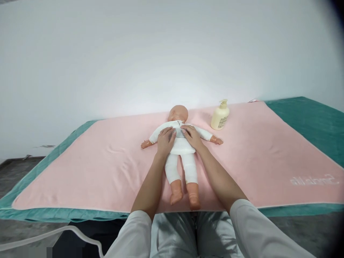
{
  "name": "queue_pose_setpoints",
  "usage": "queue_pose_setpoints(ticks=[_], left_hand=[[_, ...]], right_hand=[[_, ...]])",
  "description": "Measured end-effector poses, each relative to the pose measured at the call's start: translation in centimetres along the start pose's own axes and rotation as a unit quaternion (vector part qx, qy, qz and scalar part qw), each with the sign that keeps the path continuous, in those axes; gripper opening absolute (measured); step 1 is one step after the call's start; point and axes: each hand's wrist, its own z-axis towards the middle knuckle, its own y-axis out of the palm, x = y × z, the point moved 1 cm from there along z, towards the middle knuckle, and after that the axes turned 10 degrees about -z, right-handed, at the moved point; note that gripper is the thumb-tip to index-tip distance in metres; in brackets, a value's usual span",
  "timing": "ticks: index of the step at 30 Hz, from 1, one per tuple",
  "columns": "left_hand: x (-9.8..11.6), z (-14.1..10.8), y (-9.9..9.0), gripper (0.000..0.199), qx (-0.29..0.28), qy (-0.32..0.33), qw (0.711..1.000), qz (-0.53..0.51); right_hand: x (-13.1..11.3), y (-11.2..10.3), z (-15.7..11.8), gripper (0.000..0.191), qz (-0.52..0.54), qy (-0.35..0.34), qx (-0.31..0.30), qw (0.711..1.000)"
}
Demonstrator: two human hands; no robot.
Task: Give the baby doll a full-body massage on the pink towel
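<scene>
A baby doll in white clothing lies stretched out on a pink blanket, its bald head toward the wall and its feet toward me. My left hand rests on the left side of the doll's upper torso, fingers laid out flat. On the right side of the torso, my right hand lies the same way, with its fingers extended. A greyish patch shows on the white clothing between my two hands. Both of the doll's arms are spread outward, and its legs point toward the near edge.
A pale yellow pump bottle stands on the blanket right of the doll's head. Green cloth shows under the blanket. A white wall rises behind the table. A white cable curves across the lower left.
</scene>
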Motion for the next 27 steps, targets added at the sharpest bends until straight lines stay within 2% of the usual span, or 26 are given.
queue_pose_setpoints(ticks=[7,11,15,19,24,27], left_hand=[[0.2,2.1,0.2,0.052,-0.038,-0.037,0.998,0.025],[0.6,3.4,0.3,0.062,-0.039,-0.096,0.994,0.045],[0.8,3.5,0.2,0.064,-0.049,-0.123,0.990,0.053],[0.5,2.8,0.2,0.062,-0.037,-0.092,0.993,0.056],[0.3,2.4,0.4,0.047,0.009,0.000,0.999,0.049],[0.2,2.5,0.6,0.038,-0.006,0.033,0.999,0.041]], right_hand=[[0.0,-0.1,0.1,0.047,-0.005,0.014,-0.020,1.000],[0.2,-0.1,0.3,0.050,-0.022,0.020,-0.038,0.999],[0.3,0.0,0.2,0.051,-0.033,0.032,-0.054,0.997],[0.1,-0.1,0.0,0.048,-0.024,0.028,-0.040,0.999],[-0.1,-0.2,-0.2,0.048,-0.021,0.003,-0.017,1.000],[0.1,0.0,-0.2,0.050,-0.015,0.004,-0.028,0.999]])
